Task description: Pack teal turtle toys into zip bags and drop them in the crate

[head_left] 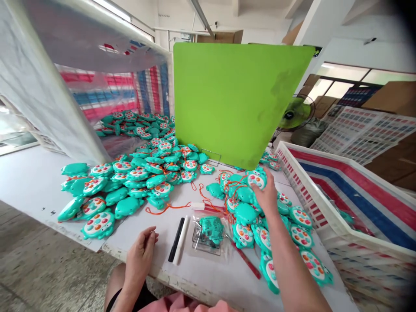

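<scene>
My right hand reaches forward over a pile of teal frog-shaped toys with coloured buttons and orange cords, its fingers closed on one teal toy at the far side of the pile. My left hand rests at the near table edge, fingers loosely curled, holding nothing that I can see. Between the hands lie a black and a white marker and a clear plastic bag with a teal toy inside.
A bigger heap of teal toys covers the left of the white table and spills from a plastic-lined crate. A green board stands upright behind. A white crate with striped lining stands at the right, a fan behind it.
</scene>
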The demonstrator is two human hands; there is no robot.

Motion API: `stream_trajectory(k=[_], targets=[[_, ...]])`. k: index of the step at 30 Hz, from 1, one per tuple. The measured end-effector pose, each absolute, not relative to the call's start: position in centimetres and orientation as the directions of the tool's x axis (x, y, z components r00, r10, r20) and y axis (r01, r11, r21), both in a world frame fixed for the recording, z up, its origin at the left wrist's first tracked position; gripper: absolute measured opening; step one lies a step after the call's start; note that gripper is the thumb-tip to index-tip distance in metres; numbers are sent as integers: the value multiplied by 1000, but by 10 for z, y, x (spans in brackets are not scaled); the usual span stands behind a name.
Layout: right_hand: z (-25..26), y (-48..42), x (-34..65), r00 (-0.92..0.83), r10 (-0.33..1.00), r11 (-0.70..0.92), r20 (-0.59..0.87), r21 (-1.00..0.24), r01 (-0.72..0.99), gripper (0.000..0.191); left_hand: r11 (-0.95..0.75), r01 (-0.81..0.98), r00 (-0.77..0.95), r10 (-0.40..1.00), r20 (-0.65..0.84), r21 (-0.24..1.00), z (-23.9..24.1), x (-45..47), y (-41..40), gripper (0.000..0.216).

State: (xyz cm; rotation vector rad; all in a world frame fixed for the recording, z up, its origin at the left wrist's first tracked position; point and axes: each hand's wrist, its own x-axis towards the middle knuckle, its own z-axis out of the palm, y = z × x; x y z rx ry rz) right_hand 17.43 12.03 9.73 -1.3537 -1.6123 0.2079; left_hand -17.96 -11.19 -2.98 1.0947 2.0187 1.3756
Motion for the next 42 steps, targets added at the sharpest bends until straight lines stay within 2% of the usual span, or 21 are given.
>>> stream_trajectory(k=[2, 5, 8, 13, 17, 21, 24, 28, 32, 36, 42], targets=[[95, 135, 192, -25, 869, 268, 494, -428, 863, 58, 173, 357, -575, 815, 70, 918, -31, -179, -112, 44], [90, 150, 208, -217, 942, 268, 256, -184, 945, 45, 172, 356, -576, 815, 70, 919, -29, -178, -113, 44], [89, 159, 209, -322, 935, 342, 148, -141, 929, 35, 185, 363, -581, 811, 67, 913, -24, -176, -111, 43], [100, 187, 181, -399, 914, 406, 74, -146, 902, 34, 190, 405, -591, 800, 98, 894, -19, -173, -109, 40], [96, 224, 118, -475, 878, 476, 50, -188, 859, 42, 198, 434, -578, 810, 103, 879, -24, -172, -110, 36], [75, 260, 44, -514, 857, 505, 29, -244, 828, 63, 191, 461, -587, 798, 137, 866, -28, -172, -112, 33], [56, 277, 5, -462, 887, 444, 8, -291, 847, 76, 186, 463, -602, 784, 153, 867, -29, -172, -112, 31], [37, 281, -13, -366, 930, 322, -43, -387, 864, 74, 180, 466, -614, 770, 171, 866, -28, -171, -112, 29], [38, 270, -6, -332, 941, 249, -67, -528, 812, 75, 171, 465, -597, 785, 165, 869, -27, -170, -114, 29], [63, 248, 9, -349, 937, 225, -25, -720, 657, 73, 160, 473, -572, 803, 164, 866, -29, -172, -115, 29], [91, 149, 21, -449, 892, 191, 52, -943, 271, 62, 75, 472, -486, 854, 188, 878, -13, -158, -103, 25]])
